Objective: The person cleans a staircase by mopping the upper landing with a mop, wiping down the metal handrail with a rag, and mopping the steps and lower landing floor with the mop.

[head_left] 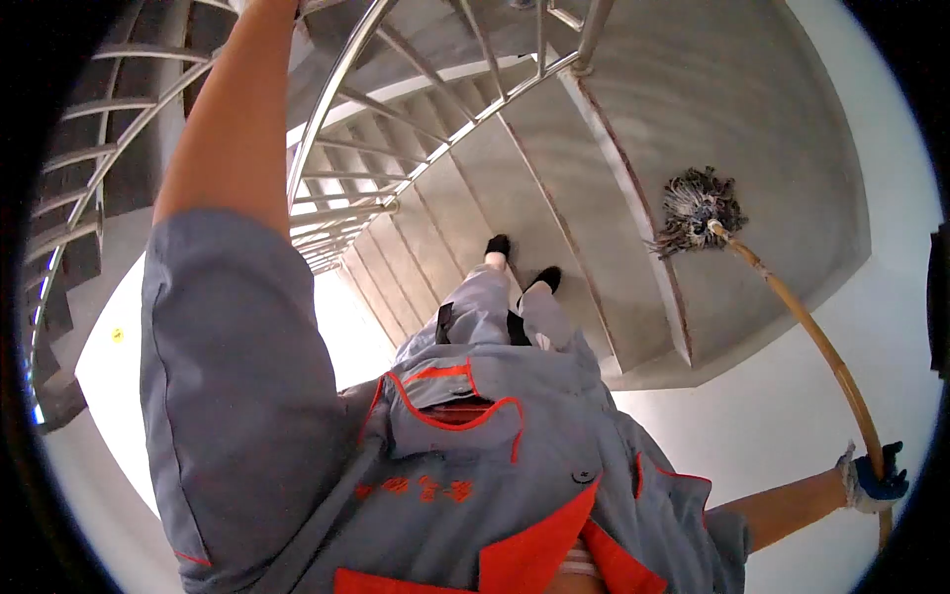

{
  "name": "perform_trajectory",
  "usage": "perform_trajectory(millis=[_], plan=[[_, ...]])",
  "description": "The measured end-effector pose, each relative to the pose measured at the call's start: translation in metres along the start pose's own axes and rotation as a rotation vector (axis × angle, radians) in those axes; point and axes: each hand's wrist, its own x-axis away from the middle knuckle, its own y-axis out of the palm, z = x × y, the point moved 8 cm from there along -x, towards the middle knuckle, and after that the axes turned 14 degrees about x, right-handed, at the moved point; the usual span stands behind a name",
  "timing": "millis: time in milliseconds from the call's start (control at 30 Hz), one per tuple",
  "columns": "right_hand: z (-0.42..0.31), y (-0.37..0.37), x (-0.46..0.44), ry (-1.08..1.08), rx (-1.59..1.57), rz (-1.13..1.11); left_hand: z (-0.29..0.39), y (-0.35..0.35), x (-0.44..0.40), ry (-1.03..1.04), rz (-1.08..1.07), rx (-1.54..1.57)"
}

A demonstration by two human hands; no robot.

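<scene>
My right hand (pixel 876 477), in a blue and white work glove, is closed around the wooden handle of a mop (pixel 807 322). The long handle looks bowed in this wide view and runs to a grey, stringy mop head (pixel 701 210) spread on the broad grey floor past the stair edge. My left arm stretches up toward the railing at the upper left. Only a pale bit of my left hand (pixel 237 4) shows at the top edge; its fingers are cut off from view.
My feet (pixel 520 265) in black shoes stand on grey concrete stairs (pixel 554 208). A metal railing (pixel 435 153) runs along their left side, with another flight of steps (pixel 371 129) beyond it. A white wall (pixel 752 436) borders the right.
</scene>
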Motion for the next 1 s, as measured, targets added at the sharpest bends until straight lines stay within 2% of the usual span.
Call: perform_trajectory(millis=[67, 133, 200, 233, 300, 333, 400, 467, 533, 567, 633, 700, 767, 800, 833, 867, 933, 1000], plan=[[-0.01, -0.002, 0.014, -0.044, 0.005, -0.002, 0.006, 0.0, 0.0, -0.025, -0.016, -0.043], [-0.029, 0.007, 0.065, -0.106, 0.042, 0.001, 0.009, -0.002, 0.004, 0.0, 0.007, 0.049], [-0.042, 0.018, 0.104, -0.15, 0.078, 0.025, -0.035, 0.008, -0.021, -0.107, -0.035, -0.142], [-0.046, 0.021, 0.118, -0.164, 0.089, 0.048, -0.011, 0.01, -0.012, -0.126, -0.014, -0.119], [-0.059, 0.005, 0.15, -0.174, 0.084, 0.128, 0.012, -0.003, 0.02, -0.166, -0.032, -0.042], [-0.06, -0.004, 0.154, -0.165, 0.087, 0.163, 0.006, 0.001, 0.012, -0.053, 0.018, -0.113], [-0.057, -0.041, 0.15, -0.119, 0.104, 0.225, 0.001, 0.002, 0.008, -0.084, -0.013, -0.124], [-0.064, -0.069, 0.154, -0.238, 0.203, 0.208, -0.009, 0.005, 0.0, -0.046, -0.01, -0.072], [-0.094, -0.087, 0.188, -0.534, 0.683, 0.228, -0.019, 0.017, -0.016, 0.036, -0.067, 0.093], [-0.107, -0.08, 0.216, -0.75, 1.12, 0.248, -0.037, 0.022, -0.036, 0.107, -0.078, 0.167], [-0.13, -0.095, 0.266, -1.065, 1.36, 0.327, -0.034, 0.033, -0.039, 0.163, -0.12, 0.214], [-0.14, -0.112, 0.315, -1.231, 1.495, 0.393, -0.033, 0.028, -0.037, 0.13, -0.171, 0.185], [-0.129, -0.11, 0.382, -1.527, 2.074, 0.487, -0.036, 0.025, -0.022, 0.106, -0.228, 0.211], [-0.133, -0.128, 0.391, -1.193, 1.787, 0.351, -0.032, 0.026, -0.017, 0.098, -0.26, 0.236], [-0.134, -0.149, 0.404, -0.902, 1.293, 0.258, -0.023, 0.027, -0.014, 0.097, -0.288, 0.266], [-0.13, -0.17, 0.422, -0.709, 0.874, 0.302, -0.009, 0.029, -0.015, 0.11, -0.32, 0.302], [-0.112, -0.193, 0.446, -0.394, 0.505, 0.161, 0.015, 0.035, -0.02, 0.138, -0.359, 0.34], [-0.086, -0.208, 0.474, -0.113, -0.099, 0.103, 0.014, 0.043, -0.014, 0.151, -0.385, 0.363]])
